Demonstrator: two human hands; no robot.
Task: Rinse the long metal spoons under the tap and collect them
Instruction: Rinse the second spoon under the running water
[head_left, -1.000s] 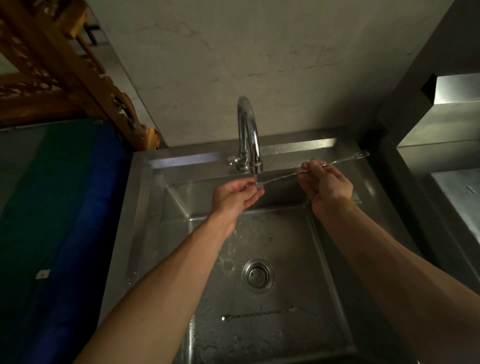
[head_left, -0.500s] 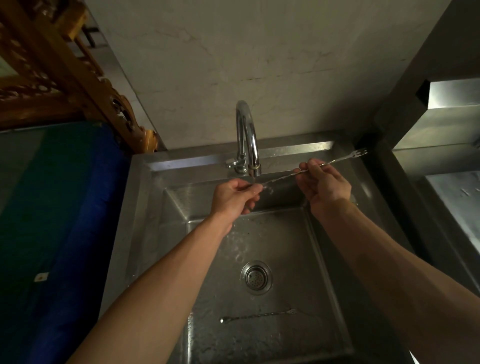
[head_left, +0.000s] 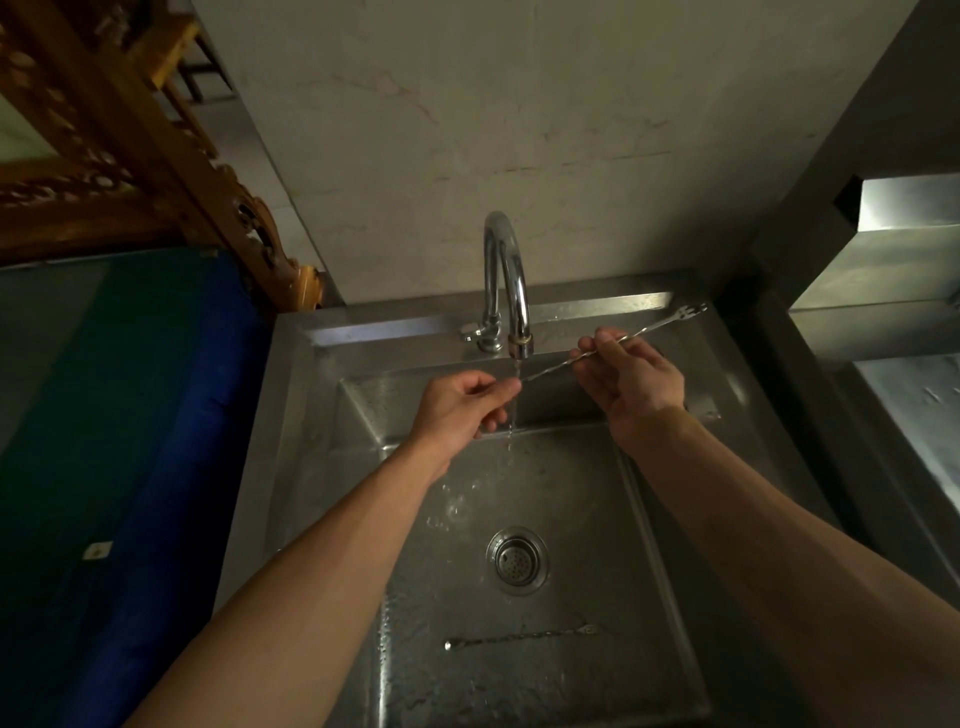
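A long twisted metal spoon (head_left: 654, 326) with a small fork tip at its far right end is held slanted under the chrome tap (head_left: 506, 280). My right hand (head_left: 631, 382) grips its shaft near the middle. My left hand (head_left: 460, 405) pinches its lower left end, right where a thin stream of water (head_left: 511, 415) falls from the spout. A second long spoon (head_left: 519, 637) lies flat on the sink floor near the front, below the drain.
The steel sink (head_left: 311, 415) has a round drain strainer (head_left: 517, 560) in its wet floor. A blue and green surface (head_left: 119, 415) lies to the left, carved wooden furniture (head_left: 130, 130) behind it. Steel boxes (head_left: 883, 270) stand at the right.
My left hand has closed its fingers onto the spoon's lower end under the stream. The right hand and the spoon have stayed almost in place.
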